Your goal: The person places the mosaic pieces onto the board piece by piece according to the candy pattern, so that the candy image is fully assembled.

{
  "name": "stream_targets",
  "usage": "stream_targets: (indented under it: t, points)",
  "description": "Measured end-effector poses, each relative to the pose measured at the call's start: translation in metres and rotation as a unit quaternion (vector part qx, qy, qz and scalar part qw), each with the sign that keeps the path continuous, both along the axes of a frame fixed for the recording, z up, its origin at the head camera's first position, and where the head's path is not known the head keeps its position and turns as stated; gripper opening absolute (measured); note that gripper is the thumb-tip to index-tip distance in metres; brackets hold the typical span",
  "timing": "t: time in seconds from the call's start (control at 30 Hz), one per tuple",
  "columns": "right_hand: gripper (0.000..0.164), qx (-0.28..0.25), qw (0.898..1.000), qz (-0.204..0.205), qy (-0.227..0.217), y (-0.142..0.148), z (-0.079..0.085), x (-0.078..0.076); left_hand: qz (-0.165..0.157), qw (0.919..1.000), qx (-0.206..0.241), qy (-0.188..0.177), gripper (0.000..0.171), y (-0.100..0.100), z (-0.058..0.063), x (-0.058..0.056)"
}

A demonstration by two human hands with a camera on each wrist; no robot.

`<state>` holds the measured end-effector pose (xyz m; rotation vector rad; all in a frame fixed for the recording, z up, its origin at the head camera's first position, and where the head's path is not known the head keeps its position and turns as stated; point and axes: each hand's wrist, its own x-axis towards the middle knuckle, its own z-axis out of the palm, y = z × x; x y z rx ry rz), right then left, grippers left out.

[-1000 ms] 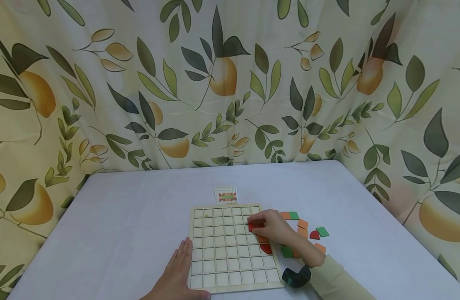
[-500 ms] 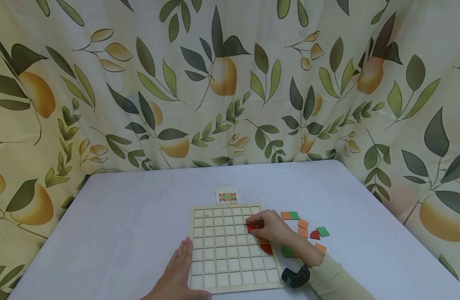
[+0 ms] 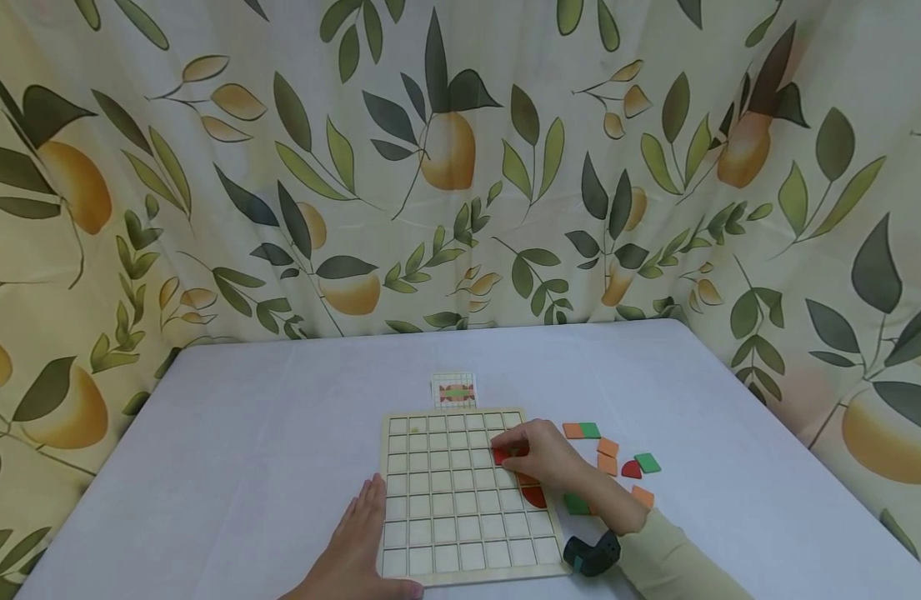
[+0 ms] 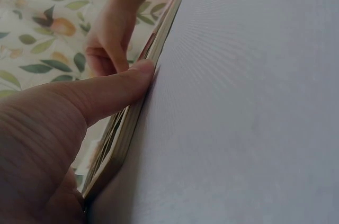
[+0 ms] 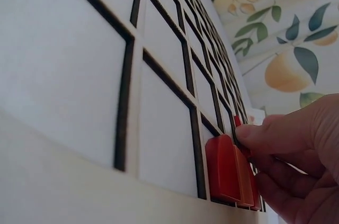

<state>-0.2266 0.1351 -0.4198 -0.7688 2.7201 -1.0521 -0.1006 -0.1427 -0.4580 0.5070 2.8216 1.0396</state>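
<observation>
A pale wooden grid board (image 3: 443,504) lies on the white table. My left hand (image 3: 358,540) lies along its left edge with straight fingers; the thumb (image 4: 119,89) presses the near edge. Over the board's right part, my right hand (image 3: 544,454) pinches a small red tile (image 3: 499,456) between thumb and fingertips, right at a grid cell. Its far side is hidden by the fingers. Nearer me in the right-hand column sit a rounded red tile (image 3: 533,497) and an orange tile (image 5: 244,179), partly covered by the hand in the head view.
A pattern card (image 3: 454,390) lies just beyond the board. Loose tiles lie to the right, among them a green tile (image 3: 647,462), a red tile (image 3: 631,470) and several orange tiles (image 3: 608,448). A black wrist device (image 3: 593,553) sits by the right sleeve. A leaf-print curtain (image 3: 460,250) hangs behind.
The right hand has shifted very slightly left with the red tile between its fingers, then stayed in place. The left hand has kept its place at the board's edge.
</observation>
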Motion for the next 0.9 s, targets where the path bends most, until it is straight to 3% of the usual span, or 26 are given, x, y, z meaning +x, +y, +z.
stream_targets:
  t: [0.33,0.47,0.9]
  points:
    - [0.027,0.004,1.0,-0.011,0.0,-0.003,0.0,0.0,0.006,0.9995,0.014,-0.027,0.131,0.001,0.002,0.0]
    - [0.027,0.002,1.0,-0.018,-0.001,-0.002,-0.001,0.001,0.005,0.9997,0.01,-0.021,0.131,0.001,0.003,0.001]
    - [0.027,-0.031,0.995,-0.091,-0.028,0.019,-0.003,0.002,0.002,0.9997,0.015,-0.019,0.129,0.0,0.001,0.001]
